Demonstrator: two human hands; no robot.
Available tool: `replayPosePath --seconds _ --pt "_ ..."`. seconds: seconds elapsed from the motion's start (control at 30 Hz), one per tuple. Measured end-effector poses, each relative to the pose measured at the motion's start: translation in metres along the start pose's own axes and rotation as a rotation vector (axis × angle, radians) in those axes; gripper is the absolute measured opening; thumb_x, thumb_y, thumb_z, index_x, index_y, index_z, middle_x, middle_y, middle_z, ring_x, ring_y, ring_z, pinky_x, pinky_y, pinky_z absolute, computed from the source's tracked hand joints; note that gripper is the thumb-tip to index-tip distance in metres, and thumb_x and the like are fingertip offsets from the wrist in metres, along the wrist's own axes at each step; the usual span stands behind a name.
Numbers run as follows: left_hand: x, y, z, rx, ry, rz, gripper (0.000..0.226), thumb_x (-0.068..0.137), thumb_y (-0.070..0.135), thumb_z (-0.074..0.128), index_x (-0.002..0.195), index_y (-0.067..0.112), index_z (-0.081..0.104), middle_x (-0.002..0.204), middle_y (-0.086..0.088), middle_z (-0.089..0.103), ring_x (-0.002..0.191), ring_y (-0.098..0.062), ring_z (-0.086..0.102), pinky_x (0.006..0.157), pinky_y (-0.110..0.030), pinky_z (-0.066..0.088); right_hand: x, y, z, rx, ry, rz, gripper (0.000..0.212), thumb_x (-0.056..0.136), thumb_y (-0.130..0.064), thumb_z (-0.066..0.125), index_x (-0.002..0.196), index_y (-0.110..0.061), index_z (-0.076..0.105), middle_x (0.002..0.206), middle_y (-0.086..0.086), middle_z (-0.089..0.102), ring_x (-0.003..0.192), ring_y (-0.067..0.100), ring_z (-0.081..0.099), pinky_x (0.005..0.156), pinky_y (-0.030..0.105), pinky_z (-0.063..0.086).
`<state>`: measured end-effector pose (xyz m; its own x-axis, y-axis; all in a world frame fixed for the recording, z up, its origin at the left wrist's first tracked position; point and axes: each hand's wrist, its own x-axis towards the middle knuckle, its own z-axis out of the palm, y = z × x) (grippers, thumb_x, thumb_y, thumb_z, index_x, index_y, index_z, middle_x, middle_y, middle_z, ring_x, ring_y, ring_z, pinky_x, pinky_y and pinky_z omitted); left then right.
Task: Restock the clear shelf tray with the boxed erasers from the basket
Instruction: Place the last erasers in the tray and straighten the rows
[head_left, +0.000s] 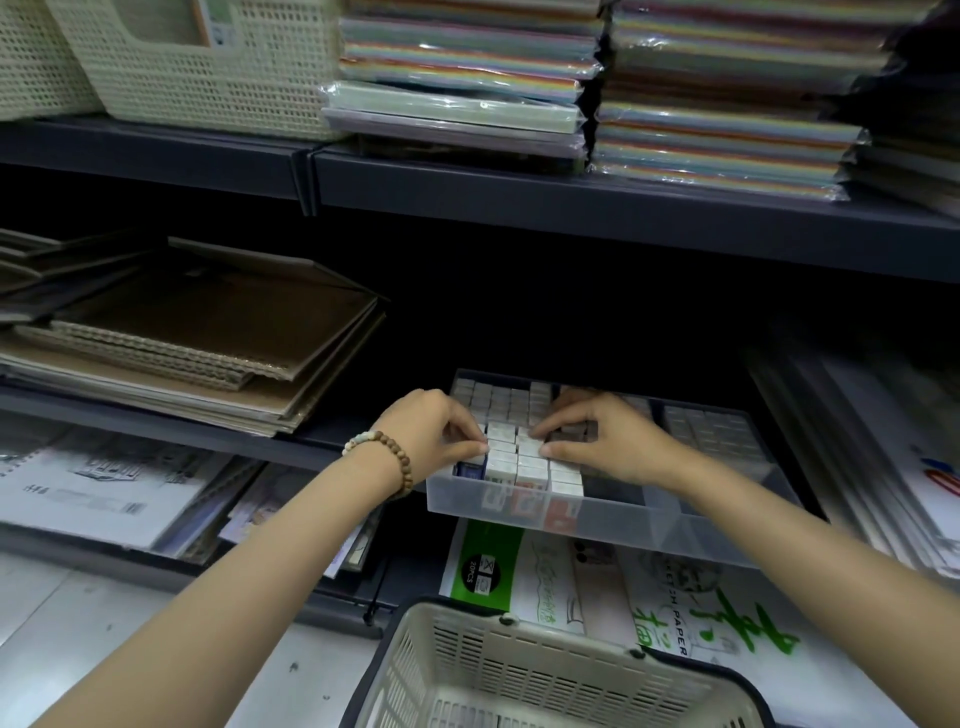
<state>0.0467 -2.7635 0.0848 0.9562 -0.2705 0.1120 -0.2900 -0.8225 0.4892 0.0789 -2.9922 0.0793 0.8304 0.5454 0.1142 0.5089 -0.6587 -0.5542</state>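
A clear shelf tray (613, 517) sits on the middle shelf, packed in rows with small white boxed erasers (511, 460). My left hand (434, 428), with a bead bracelet at the wrist, pinches the left side of the front rows of boxes. From the right, my right hand (597, 434) presses its fingertips against the same rows, squeezing them between both hands. The tray's front right part holds no boxes. A beige slotted basket (545, 675) stands below at the bottom edge; its contents are mostly out of view.
Sketch paper packs (670, 597) lie on the lower shelf under the tray. Brown card sheets (208, 343) are stacked to the left, coloured paper packs (675, 104) and woven baskets (197, 67) on the top shelf. More eraser boxes (711, 431) fill the tray's right compartment.
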Motion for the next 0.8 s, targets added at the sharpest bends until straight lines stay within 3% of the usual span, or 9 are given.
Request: replayPosePath --seconds 0.13,0.27,0.33,0.47,0.57,0.7,0.8 --pt "0.002 0.005 0.001 -0.034 0.009 -0.017 0.015 0.083 0.029 0.069 0.091 0.018 0.075 0.087 0.005 0.070 0.075 0.000 0.058 0.075 -0.015 0.049 0.001 0.002 0.008 0.032 0.049 -0.023 0.018 0.084 -0.029 0.068 0.101 -0.023 0.072 0.091 -0.023 0.054 0.089 -0.022 0.048 0.077 -0.006 0.031" --pt "0.000 0.000 0.000 -0.055 0.028 -0.012 0.014 0.085 0.031 0.067 0.091 0.019 0.073 0.085 0.008 0.067 0.074 0.003 0.056 0.065 -0.003 0.040 0.004 -0.002 0.010 0.038 0.016 -0.047 0.019 0.087 -0.031 0.064 0.105 -0.026 0.069 0.102 -0.017 0.058 0.100 -0.001 0.055 0.091 0.012 0.041" --pt "-0.002 -0.002 0.001 -0.044 0.045 0.004 0.016 0.085 0.032 0.066 0.092 0.019 0.073 0.086 0.008 0.067 0.076 0.000 0.055 0.069 -0.010 0.042 0.006 -0.006 0.013 0.003 -0.002 -0.088 0.025 0.090 -0.030 0.060 0.113 -0.022 0.066 0.116 -0.009 0.058 0.112 0.005 0.052 0.100 0.019 0.039" --pt "-0.004 -0.003 -0.001 0.001 0.036 0.050 0.019 0.086 0.033 0.064 0.096 0.019 0.074 0.093 0.005 0.070 0.084 -0.004 0.058 0.080 -0.022 0.048 0.011 -0.016 0.020 -0.119 -0.081 -0.188 0.032 0.098 -0.027 0.046 0.126 -0.021 0.058 0.136 -0.005 0.051 0.128 0.007 0.041 0.107 0.017 0.027" --pt "-0.008 -0.008 -0.005 -0.018 0.041 0.060 0.022 0.089 0.033 0.060 0.096 0.018 0.074 0.093 0.006 0.070 0.087 -0.007 0.061 0.081 -0.027 0.049 0.013 -0.019 0.022 -0.123 -0.120 -0.187 0.032 0.099 -0.029 0.042 0.127 -0.023 0.057 0.137 -0.006 0.051 0.129 0.007 0.041 0.107 0.022 0.032" --pt "-0.017 -0.014 -0.005 -0.093 0.052 0.082 0.028 0.093 0.034 0.052 0.095 0.017 0.074 0.089 0.005 0.071 0.085 -0.006 0.063 0.080 -0.029 0.049 0.014 -0.018 0.025 -0.128 -0.131 -0.218 0.034 0.100 -0.035 0.039 0.127 -0.026 0.057 0.138 -0.011 0.050 0.127 0.002 0.042 0.103 0.015 0.030" --pt "-0.020 -0.017 -0.002 -0.099 0.049 0.111 0.026 0.092 0.034 0.054 0.095 0.016 0.074 0.092 0.005 0.069 0.088 -0.007 0.062 0.083 -0.032 0.049 0.013 -0.014 0.026 -0.084 -0.110 -0.204 0.033 0.099 -0.036 0.039 0.123 -0.028 0.060 0.136 -0.011 0.053 0.126 0.002 0.044 0.102 0.017 0.033"
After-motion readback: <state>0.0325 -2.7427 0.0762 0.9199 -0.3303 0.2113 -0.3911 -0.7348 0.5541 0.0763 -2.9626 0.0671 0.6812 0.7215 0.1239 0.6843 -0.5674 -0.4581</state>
